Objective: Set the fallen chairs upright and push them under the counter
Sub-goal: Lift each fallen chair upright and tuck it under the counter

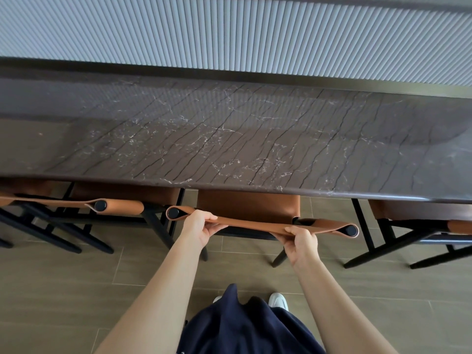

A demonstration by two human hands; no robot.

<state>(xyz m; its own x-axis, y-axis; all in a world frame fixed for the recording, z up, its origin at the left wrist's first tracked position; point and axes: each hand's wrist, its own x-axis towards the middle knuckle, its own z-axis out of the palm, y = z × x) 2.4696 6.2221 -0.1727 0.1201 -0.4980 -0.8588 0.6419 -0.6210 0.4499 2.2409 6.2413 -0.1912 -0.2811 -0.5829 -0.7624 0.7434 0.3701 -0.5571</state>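
Observation:
A chair with a tan leather seat (249, 206) and black frame stands upright in front of me, its seat partly under the dark marble counter (229, 139). My left hand (200, 229) and my right hand (302, 242) both grip the tan leather backrest strap (255, 224) from behind, thumbs on top and fingers curled under it. Another tan chair (122, 205) stands upright to the left, tucked under the counter. A third chair (419, 213) stands to the right, also partly under the counter edge.
A ribbed grey wall panel (229, 34) rises behind the counter. Black chair legs (63, 233) splay out over the brown tiled floor (63, 290) at left and right. My dark clothing and white shoes (278, 300) are at the bottom.

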